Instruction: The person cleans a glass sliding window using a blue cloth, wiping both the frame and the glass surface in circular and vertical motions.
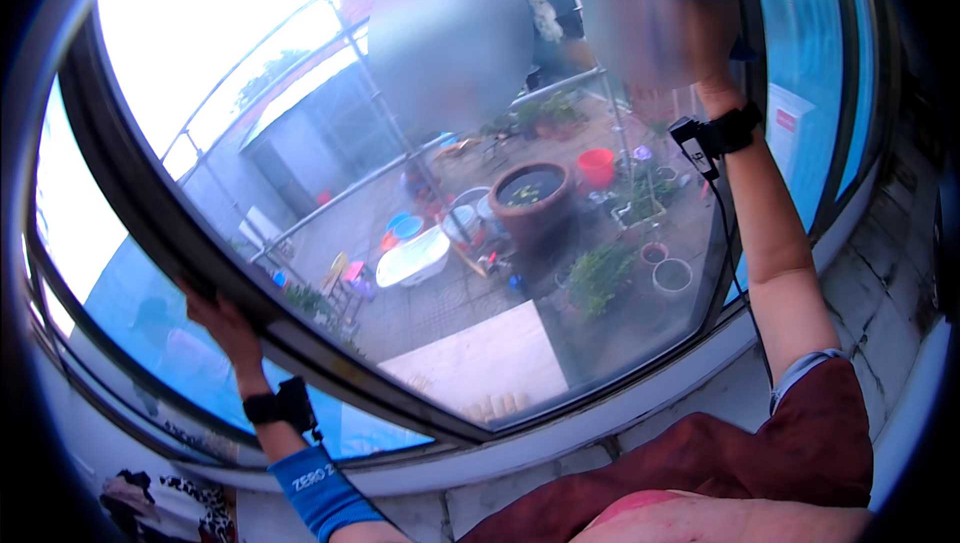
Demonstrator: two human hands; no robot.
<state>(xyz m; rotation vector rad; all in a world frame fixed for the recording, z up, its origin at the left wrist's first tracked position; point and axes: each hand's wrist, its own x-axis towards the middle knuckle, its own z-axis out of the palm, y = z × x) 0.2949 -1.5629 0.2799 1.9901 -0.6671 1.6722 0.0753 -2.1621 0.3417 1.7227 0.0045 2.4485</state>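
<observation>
A glass window sash (480,303) with a dark frame fills the view before me, tilted in the fisheye picture. At the left, my left hand (229,329) grips the dark sash stile (187,243), its fingers along the edge. High at the right, my right hand (701,44) is raised against the glass near the other stile. A blue cloth (742,47) shows around this hand, which seems to hold it against the pane. A blurred patch hides most of the right fingers. Both wrists carry black straps with small devices; a cable runs down my right arm.
Blue-tinted panes (795,85) stand to the right. Below runs a white sill (645,385) above tiles (555,460). Clothes (165,505) lie lower left. Through the glass show a metal railing (352,179), a large planter pot (532,220), a white tub (412,258) and a red bucket (596,168).
</observation>
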